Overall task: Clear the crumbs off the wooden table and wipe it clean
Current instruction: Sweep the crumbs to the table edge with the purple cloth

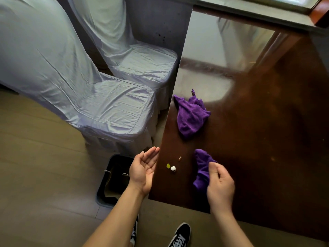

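Observation:
On the dark wooden table (258, 122), near its left edge, lie three crumbs: a yellow-green bit (168, 165), a white bit (173, 168) and a small tan bit (180, 158). My right hand (219, 186) grips a bunched purple cloth (202, 166) resting on the table just right of the crumbs. My left hand (145, 169) is cupped palm up, fingers apart, against the table's left edge beside the crumbs and holds nothing. A second purple cloth (191, 116) lies crumpled farther back on the table.
A black bin (114, 180) with a bag inside stands on the floor below my left hand. Two chairs in pale covers (106, 104) stand left of the table. My shoes (179, 236) show at the table's near edge. A window sill (249, 13) runs along the far side.

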